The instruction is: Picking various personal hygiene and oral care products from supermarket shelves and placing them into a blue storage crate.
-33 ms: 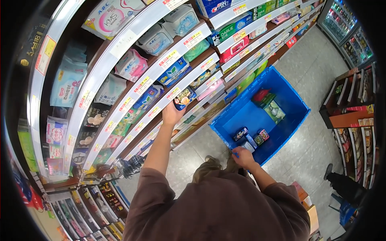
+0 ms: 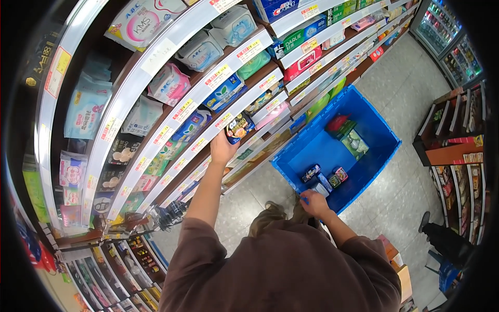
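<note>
My left hand (image 2: 224,148) holds a dark blue packet (image 2: 240,128) with a coloured picture on its front, at the edge of a shelf. The fingers are partly hidden behind it. My right hand (image 2: 314,203) is closed on the near rim of a large blue crate (image 2: 287,176) standing at my feet. Inside the crate, a few small dark packets (image 2: 338,177) lie near my right hand, beside a pale blue-white pack (image 2: 323,183). Farther in sit a green and white pack (image 2: 355,144) and a red item (image 2: 338,123).
Shelves (image 2: 171,127) packed with tissue and pad packs curve along my left. Toothpaste boxes (image 2: 306,32) line the far shelves. Lower racks (image 2: 452,130) and drink fridges (image 2: 449,39) stand to the right. Another person's dark-clothed leg (image 2: 447,239) shows at lower right.
The dark blue packet in my left hand has shifted very slightly to the right. My right hand and the crate stay in place.
</note>
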The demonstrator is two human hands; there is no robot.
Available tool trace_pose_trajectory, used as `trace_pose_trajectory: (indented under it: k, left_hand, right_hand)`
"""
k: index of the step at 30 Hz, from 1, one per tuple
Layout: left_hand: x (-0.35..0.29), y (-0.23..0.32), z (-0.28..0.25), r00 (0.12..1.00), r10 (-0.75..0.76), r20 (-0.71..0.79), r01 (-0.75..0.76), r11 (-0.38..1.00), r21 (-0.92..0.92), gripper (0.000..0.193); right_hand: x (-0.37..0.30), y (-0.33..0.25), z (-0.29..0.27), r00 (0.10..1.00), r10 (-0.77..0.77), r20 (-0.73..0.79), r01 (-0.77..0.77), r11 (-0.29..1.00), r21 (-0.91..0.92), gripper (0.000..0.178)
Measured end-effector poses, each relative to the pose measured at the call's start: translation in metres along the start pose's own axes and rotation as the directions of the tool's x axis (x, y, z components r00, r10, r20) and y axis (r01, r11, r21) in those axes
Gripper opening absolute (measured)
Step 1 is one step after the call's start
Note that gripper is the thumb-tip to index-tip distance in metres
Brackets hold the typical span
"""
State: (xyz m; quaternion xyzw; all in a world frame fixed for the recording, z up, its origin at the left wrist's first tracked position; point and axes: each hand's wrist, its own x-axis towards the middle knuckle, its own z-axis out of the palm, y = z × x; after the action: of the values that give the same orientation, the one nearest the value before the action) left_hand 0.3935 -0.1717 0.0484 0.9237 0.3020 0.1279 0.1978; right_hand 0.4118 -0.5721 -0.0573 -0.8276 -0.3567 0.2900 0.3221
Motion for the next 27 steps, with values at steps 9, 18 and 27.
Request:
trace_pose_trajectory:
  k: [9,18,27]
  left_hand:
    - [-0.073,0.03,-0.003,0.846,0.344,-0.407,-0.38,0.925,-0.01,0.076]
    - [-0.16,0.129,-0.015,0.849,0.359,0.388,-0.286,0.93,-0.232,0.071]
    - [-0.183,0.117,0.01,0.93,0.096,0.355,-0.008,0.971,-0.24,0.051]
  right_hand:
    - [0.011,-0.053,-0.049,0.923,-0.282,-0.262,0.282,0.959,-0.037,0.043]
    - [0.032,-0.116,-0.104,0.892,-0.437,0.113,0.45,0.847,-0.281,0.082]
    - [0.056,0.026,-0.107,0.859,0.35,-0.374,-0.391,0.92,-0.037,0.065]
